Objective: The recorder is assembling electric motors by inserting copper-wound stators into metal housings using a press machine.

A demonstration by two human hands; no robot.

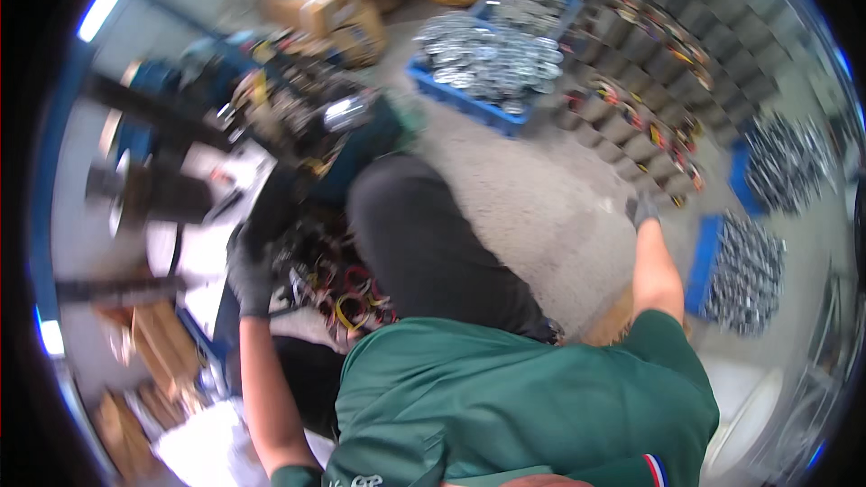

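Observation:
Both of my hands wear grey gloves. My left hand (250, 278), at the edge of the white worktop, is closed round a dark, blurred cylinder-like piece (275, 206); its exact kind cannot be made out. To the right, my right hand (642, 211) is stretched out low beside the stacked grey cylinders (663, 169), some with coloured wires at their ends. Its fingers are smeared and partly hidden, so whether it touches or grips one does not show.
Blue crates (469, 106) of shiny metal parts stand ahead, and more (708, 257) at the right. A dark machine post (162, 115) rises over the worktop (194, 248) on the left. Wired parts (352, 302) lie by my legs. Cardboard boxes (316, 2) are stacked at the back.

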